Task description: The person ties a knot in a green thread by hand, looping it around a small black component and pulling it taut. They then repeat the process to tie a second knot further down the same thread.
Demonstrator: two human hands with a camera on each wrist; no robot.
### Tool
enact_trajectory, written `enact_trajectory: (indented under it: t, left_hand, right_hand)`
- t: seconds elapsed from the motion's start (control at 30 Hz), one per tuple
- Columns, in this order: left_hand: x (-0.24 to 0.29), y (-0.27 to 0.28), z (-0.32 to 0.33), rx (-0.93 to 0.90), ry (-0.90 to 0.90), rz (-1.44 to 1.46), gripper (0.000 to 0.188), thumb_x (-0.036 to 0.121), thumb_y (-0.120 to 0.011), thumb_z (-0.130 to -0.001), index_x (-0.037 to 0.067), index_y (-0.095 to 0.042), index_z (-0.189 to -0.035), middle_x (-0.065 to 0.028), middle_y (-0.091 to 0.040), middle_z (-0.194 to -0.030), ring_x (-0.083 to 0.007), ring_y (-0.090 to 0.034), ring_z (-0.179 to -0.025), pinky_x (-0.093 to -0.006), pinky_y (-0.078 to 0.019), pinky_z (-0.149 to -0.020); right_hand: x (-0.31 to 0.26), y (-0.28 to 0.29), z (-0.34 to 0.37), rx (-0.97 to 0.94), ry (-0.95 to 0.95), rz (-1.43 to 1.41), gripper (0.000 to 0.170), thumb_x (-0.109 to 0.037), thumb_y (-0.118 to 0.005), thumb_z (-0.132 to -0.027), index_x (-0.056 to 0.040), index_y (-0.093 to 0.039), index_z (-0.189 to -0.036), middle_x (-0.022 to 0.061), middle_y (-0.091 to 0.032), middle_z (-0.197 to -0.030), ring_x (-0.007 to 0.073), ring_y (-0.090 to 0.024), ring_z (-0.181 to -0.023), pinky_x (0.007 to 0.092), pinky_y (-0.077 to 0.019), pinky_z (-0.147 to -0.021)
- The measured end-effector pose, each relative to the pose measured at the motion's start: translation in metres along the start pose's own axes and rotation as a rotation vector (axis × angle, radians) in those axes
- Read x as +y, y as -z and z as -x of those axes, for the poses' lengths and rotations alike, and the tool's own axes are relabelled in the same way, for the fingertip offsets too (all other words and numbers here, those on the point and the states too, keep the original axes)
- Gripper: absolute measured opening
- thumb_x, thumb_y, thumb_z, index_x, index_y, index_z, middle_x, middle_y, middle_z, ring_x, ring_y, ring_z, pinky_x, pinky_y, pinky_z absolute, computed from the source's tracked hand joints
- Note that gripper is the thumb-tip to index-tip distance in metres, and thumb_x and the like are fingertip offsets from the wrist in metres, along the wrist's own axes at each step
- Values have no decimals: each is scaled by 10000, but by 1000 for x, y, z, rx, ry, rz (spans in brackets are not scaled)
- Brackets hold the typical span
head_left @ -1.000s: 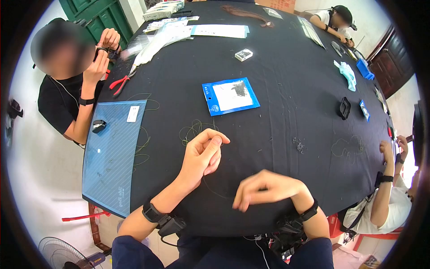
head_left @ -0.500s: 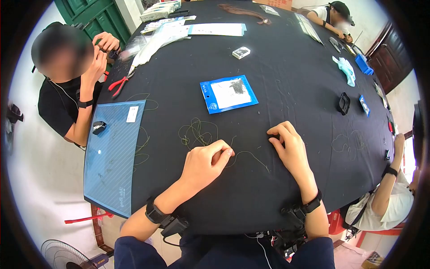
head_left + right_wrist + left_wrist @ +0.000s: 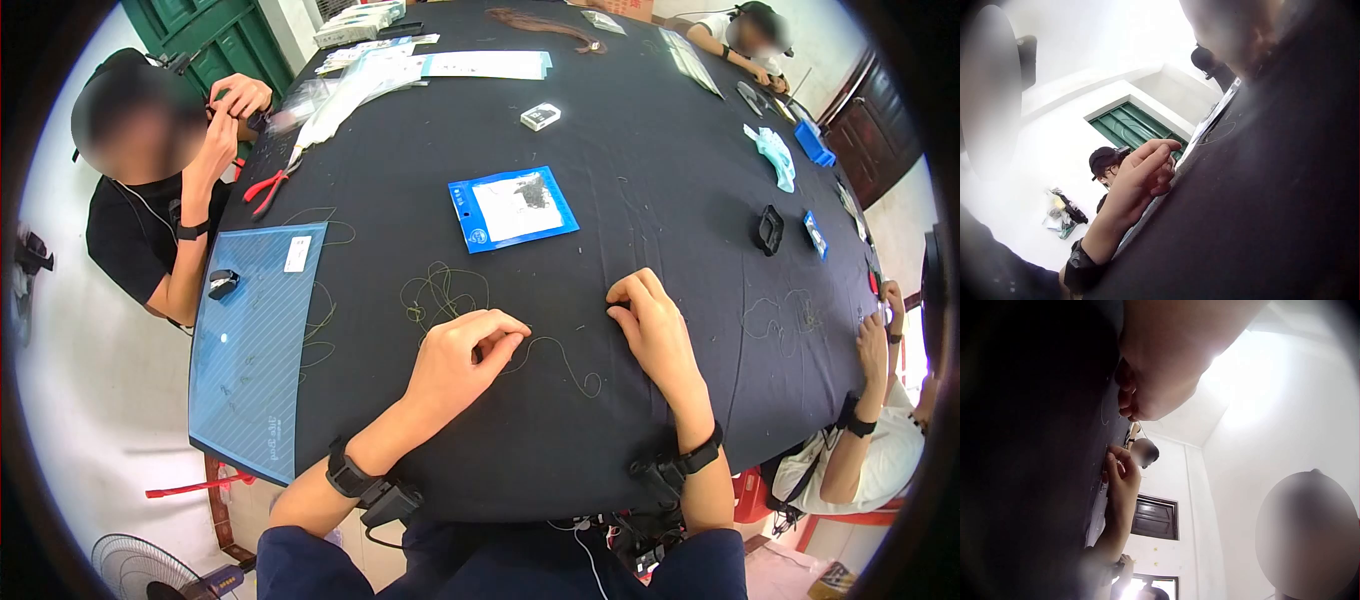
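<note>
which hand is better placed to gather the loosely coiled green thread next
Probably the left hand: the coiled green thread lies just beyond it, while the right hand is farther off, across a stretch of black tablecloth.

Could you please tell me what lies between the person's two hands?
The head view shows a thin thread curling on the black cloth between left hand and right hand.

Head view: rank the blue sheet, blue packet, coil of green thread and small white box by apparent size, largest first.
1. Blue sheet
2. Blue packet
3. Coil of green thread, judged by its outer spread
4. Small white box, though it lies farthest from the camera
</note>
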State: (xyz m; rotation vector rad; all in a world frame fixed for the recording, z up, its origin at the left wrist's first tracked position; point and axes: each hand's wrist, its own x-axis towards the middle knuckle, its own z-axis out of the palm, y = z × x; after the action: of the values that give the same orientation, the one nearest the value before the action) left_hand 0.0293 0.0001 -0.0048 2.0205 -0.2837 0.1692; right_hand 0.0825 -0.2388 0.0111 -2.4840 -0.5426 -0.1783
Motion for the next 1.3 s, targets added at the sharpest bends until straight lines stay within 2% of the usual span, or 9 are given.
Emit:
enact_trajectory:
  t: [0.3, 0.4, 0.5, 0.6, 0.63, 0.7, 0.83, 1.1, 1.3]
  left_hand:
    - [-1, -2, -1, 78, -58, -2, 101, 19, -695, -819, 67, -729, -901, -36, -628, -976, -85, -603, -716, -225, -492, -538]
    - [-4, -2, -3, 100, -96, 19, 91, 22, -687, -829, 66, -733, -894, -39, -642, -949, -100, -610, -723, -224, -501, -585]
    - [-2, -1, -2, 56, -7, 63, 100, 25, -682, -834, 66, -737, -907, -41, -655, -907, -104, -618, -737, -222, -503, -614]
    - [1, 1, -3, 51, 51, 101, 109, 31, -678, -841, 56, -739, -929, -40, -666, -871, -91, -618, -747, -209, -492, -625]
    - [2, 1, -3, 52, 83, 139, 111, 33, -682, -839, 50, -738, -934, -39, -667, -870, -86, -617, -746, -205, -490, -631]
    - [4, 1, -2, 55, 148, 213, 118, 38, -690, -836, 38, -736, -945, -37, -669, -868, -77, -615, -742, -198, -485, -643]
    - [9, -1, 1, 15, 222, 278, 134, 52, -706, -831, 26, -732, -959, -33, -679, -856, -74, -621, -746, -196, -487, -664]
    - [11, -9, 3, 11, 158, 307, 120, 51, -728, -819, 32, -722, -938, -50, -709, -846, -89, -652, -730, -208, -503, -674]
    - [12, -12, 3, 29, 188, 356, 112, 51, -725, -817, 26, -719, -926, -72, -724, -793, -116, -696, -702, -213, -534, -624]
  right_hand:
    - [6, -3, 2, -10, 38, 55, 135, -47, -653, -816, -43, -527, -864, 82, -520, -865, 267, -591, -831, 367, -498, -703]
    - [8, -4, 3, -9, 15, 58, 141, -52, -659, -811, -37, -525, -854, 86, -521, -857, 270, -586, -826, 366, -494, -696]
    - [6, -3, 4, -17, 50, 75, 130, -41, -652, -815, -27, -533, -864, 90, -518, -829, 258, -577, -776, 344, -484, -672]
    - [-12, -2, 1, -91, 0, -318, 108, -27, -639, -827, -21, -546, -881, 77, -526, -809, 194, -555, -724, 286, -455, -648]
    - [-16, -4, 3, -141, -25, -513, 71, -39, -617, -879, -28, -558, -917, 29, -533, -807, 109, -514, -711, 228, -418, -648]
    - [-28, -13, 11, -258, -160, -1050, 77, -100, -597, -932, -36, -559, -956, -11, -529, -826, 61, -489, -718, 201, -396, -644]
    - [-43, -27, 15, -373, -351, -1421, 174, -236, -545, -982, -63, -557, -977, -18, -525, -799, 48, -429, -665, 204, -359, -606]
    - [-51, -33, 19, -357, -406, -1368, 189, -247, -550, -981, -61, -565, -945, -30, -512, -729, 54, -425, -627, 211, -359, -601]
    - [-49, -33, 19, -350, -434, -1364, 204, -241, -566, -972, -38, -581, -956, -22, -525, -728, 55, -435, -626, 211, -363, -593]
